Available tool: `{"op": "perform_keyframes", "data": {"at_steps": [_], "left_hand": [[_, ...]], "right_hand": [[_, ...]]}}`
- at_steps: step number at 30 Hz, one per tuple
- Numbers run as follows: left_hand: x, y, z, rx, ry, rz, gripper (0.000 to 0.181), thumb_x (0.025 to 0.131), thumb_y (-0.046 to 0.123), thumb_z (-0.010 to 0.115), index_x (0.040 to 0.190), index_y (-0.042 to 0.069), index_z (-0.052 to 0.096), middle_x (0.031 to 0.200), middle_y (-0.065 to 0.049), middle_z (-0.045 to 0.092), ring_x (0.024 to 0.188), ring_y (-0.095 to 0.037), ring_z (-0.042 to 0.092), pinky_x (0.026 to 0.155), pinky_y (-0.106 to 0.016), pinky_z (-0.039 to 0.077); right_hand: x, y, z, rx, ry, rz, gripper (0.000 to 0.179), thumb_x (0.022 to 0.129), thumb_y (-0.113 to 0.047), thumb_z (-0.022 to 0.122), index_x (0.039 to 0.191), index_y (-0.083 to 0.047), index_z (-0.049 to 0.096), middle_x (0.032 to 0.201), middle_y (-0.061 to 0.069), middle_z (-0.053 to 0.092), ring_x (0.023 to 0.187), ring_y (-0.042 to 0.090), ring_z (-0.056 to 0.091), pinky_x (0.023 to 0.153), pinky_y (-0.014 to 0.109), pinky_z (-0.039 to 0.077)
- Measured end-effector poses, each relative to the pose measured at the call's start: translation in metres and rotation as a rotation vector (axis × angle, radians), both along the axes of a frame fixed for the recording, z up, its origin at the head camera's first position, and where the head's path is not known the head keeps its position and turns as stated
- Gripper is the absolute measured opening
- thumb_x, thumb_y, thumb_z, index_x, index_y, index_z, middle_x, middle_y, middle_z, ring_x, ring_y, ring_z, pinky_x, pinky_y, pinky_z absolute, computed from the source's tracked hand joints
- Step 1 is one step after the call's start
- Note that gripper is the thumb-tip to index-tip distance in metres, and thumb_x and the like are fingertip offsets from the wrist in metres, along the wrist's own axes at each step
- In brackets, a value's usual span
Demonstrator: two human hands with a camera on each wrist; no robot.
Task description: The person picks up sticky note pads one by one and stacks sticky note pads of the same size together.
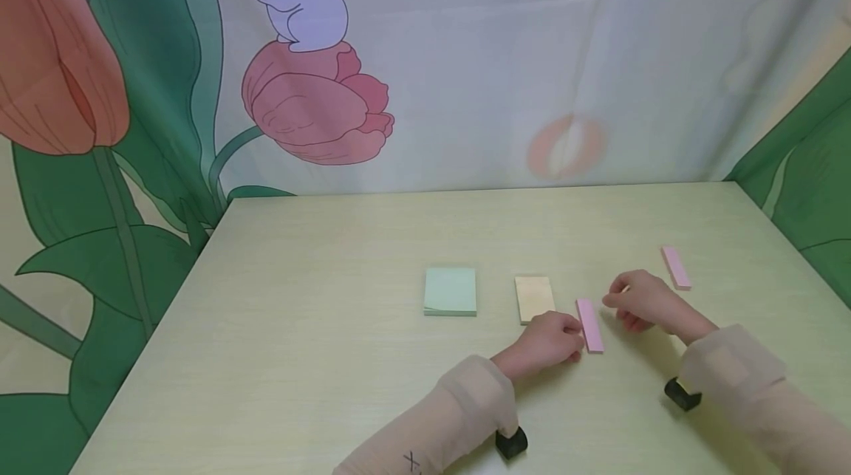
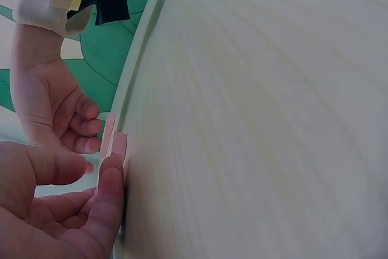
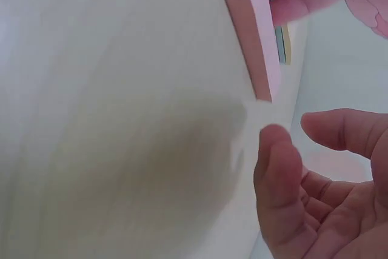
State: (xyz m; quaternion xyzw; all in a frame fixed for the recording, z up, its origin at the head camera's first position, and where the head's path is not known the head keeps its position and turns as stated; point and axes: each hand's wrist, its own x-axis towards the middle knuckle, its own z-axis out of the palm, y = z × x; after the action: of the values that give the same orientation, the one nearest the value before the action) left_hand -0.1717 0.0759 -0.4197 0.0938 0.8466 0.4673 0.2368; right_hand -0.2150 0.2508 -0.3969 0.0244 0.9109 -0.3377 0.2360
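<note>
A narrow pink sticky-note pad (image 1: 589, 326) lies flat on the table between the two hands. My left hand (image 1: 547, 342) is at its left side, fingertips against or very close to the pad's edge. In the left wrist view, the thumb (image 2: 60, 166) stands apart from the forefinger, beyond which the pink pad (image 2: 119, 144) shows. To the pad's right, my right hand (image 1: 646, 301) hovers over the table, holding nothing. The right wrist view shows a gap between its thumb and forefinger (image 3: 279, 162), with the pink pad (image 3: 250, 34) just beyond.
Left of the pink pad lie a pale yellow sticky-note pad (image 1: 534, 298), partly behind my left hand, and a square mint-green pad (image 1: 450, 290). A second narrow pink pad (image 1: 676, 268) lies beyond my right hand. A printed curtain (image 1: 465, 91) hangs behind the table's (image 1: 266, 357) back edge.
</note>
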Motion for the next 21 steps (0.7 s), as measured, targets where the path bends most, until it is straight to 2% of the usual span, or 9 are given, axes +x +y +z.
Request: {"op": "perform_keyframes", "data": {"at_steps": [7,12,21], "left_hand": [[0.001,-0.001,0.001,0.008,0.007,-0.007,0.013,0.084,0.010,0.052,0.091,0.006,0.063,0.061,-0.001,0.055,0.053,-0.008,0.042,0.050,-0.017,0.032],[0.001,-0.001,0.000,-0.001,0.014,-0.005,0.019,0.084,0.009,0.052,0.099,0.005,0.063,0.062,-0.001,0.057,0.054,-0.007,0.044,0.051,-0.016,0.034],[0.001,-0.001,-0.001,-0.004,0.009,0.002,0.024,0.083,0.009,0.053,0.105,0.006,0.062,0.064,-0.001,0.059,0.057,-0.007,0.047,0.056,-0.015,0.037]], "right_hand": [[-0.009,0.013,0.003,0.048,0.016,0.007,0.028,0.086,-0.021,0.052,0.100,0.003,0.051,0.070,0.006,0.053,0.053,0.014,0.049,0.053,0.026,0.045],[-0.017,0.020,0.006,0.078,0.043,-0.011,0.031,0.086,-0.023,0.053,0.103,0.003,0.051,0.072,0.006,0.051,0.055,0.015,0.046,0.052,0.026,0.042],[-0.031,0.039,0.013,0.198,0.163,-0.011,0.037,0.085,-0.025,0.050,0.106,0.006,0.048,0.096,0.021,0.050,0.073,0.025,0.049,0.057,0.030,0.042]]}}
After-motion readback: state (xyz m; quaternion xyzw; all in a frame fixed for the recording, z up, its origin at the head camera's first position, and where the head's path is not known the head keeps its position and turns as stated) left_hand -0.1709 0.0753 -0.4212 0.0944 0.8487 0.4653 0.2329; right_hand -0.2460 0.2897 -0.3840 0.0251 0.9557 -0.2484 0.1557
